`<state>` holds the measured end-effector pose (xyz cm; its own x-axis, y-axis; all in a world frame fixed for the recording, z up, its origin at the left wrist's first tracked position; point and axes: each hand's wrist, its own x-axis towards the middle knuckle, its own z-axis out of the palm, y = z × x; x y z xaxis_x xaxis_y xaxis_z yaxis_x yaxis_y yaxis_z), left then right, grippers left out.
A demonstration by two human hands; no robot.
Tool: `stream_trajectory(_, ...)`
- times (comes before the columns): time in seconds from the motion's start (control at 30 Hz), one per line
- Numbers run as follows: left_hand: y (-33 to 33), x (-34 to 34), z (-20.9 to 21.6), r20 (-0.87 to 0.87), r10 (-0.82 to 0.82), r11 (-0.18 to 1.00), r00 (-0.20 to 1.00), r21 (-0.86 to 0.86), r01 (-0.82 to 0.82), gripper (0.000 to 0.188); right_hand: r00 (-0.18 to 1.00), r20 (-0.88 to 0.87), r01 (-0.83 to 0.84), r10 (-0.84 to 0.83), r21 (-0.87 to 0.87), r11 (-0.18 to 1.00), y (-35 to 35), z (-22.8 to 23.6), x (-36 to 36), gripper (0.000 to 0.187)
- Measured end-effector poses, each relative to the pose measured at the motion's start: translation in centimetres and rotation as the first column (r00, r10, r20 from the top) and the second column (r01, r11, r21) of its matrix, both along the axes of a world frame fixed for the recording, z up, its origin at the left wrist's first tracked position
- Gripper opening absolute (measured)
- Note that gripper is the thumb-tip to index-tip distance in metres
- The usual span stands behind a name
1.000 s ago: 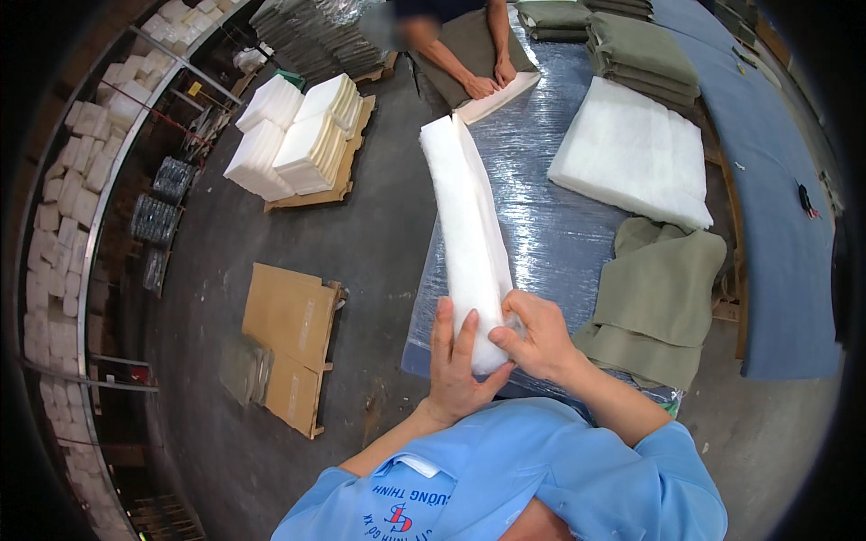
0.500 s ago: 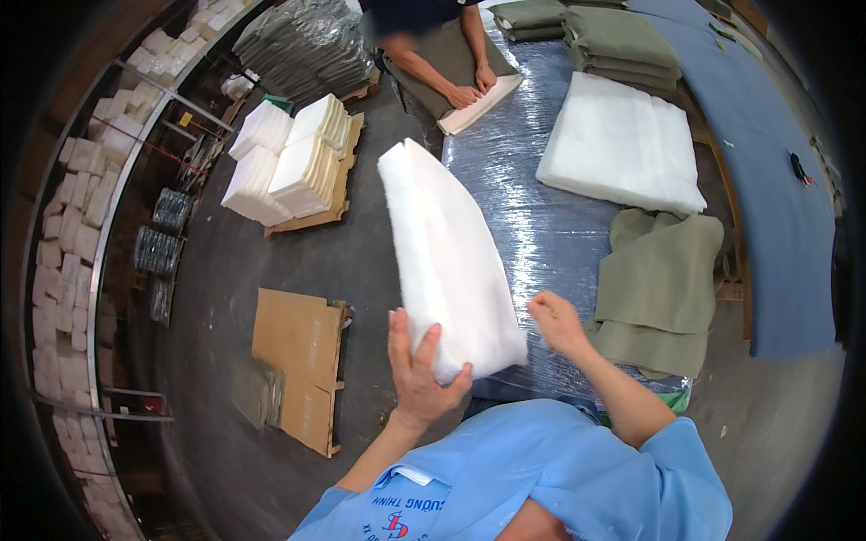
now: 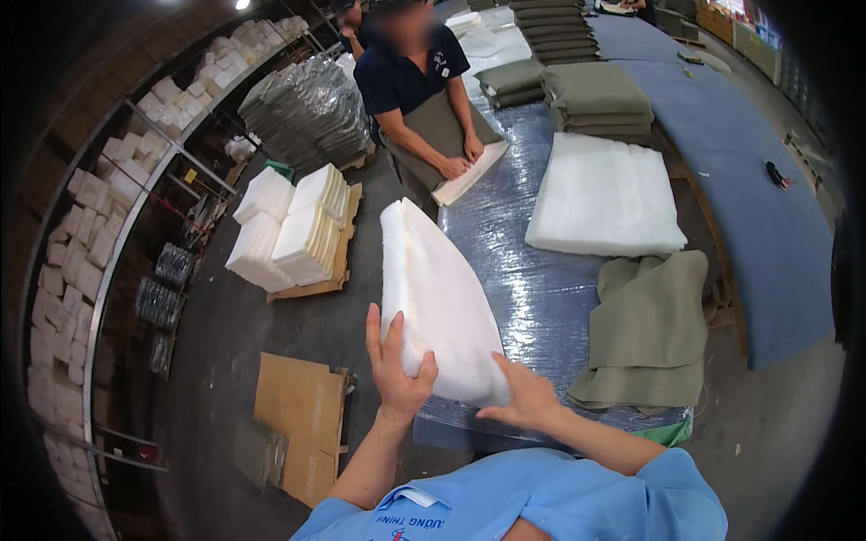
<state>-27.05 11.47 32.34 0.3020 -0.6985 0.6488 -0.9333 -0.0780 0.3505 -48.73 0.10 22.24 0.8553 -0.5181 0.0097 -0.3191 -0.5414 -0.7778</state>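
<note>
A thick slab of soft white padding (image 3: 442, 311) stands tilted at the left edge of the plastic-wrapped table (image 3: 487, 225). My left hand (image 3: 397, 374) grips its left near side, thumb on the near end and fingers spread along the outer face. At the near right corner, my right hand (image 3: 528, 394) holds the slab between thumb and fingers. Right of it on the table lies a loosely folded olive-green cloth cover (image 3: 645, 325). Beyond that sits a white padding stack (image 3: 604, 198).
Across the table a person in dark clothes (image 3: 415, 72) works with both hands on a green cover with a pale insert (image 3: 469, 171). Folded green covers (image 3: 595, 95) stand at the far right. White foam stacks (image 3: 302, 243) and flat cardboard (image 3: 298, 406) are on the floor at left.
My right hand has come from beside the slab onto its near right corner. My left hand stays on its left side. The view has tilted up, showing more of the other person.
</note>
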Motion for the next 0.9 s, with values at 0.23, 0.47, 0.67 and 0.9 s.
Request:
stream_trajectory(0.23,-5.9,0.6,1.6,-0.152,-0.167,0.982,0.974,-0.118,0.15,0.098,0.995,-0.001,0.095,-0.095,-0.082,0.992,-1.4,1.8,5.1,0.119)
stream_trajectory(0.47,1.5,-1.9,-9.9,-0.611,-0.111,0.944,0.784,0.181,0.275,0.125,0.947,0.205,0.215,-0.249,0.177,0.961,-3.3,1.8,5.3,0.1)
stream_trajectory(0.67,-1.4,-7.5,-16.0,-0.462,0.112,0.932,0.88,0.355,0.068,0.112,0.889,0.239,0.326,-0.391,0.272,0.905,-4.9,0.1,6.3,0.085)
stream_trajectory(0.9,-5.5,-2.4,-13.3,-0.267,0.057,0.989,0.962,0.146,-0.018,0.081,0.669,0.409,0.511,-0.62,0.352,0.784,-8.5,2.5,10.5,0.074)
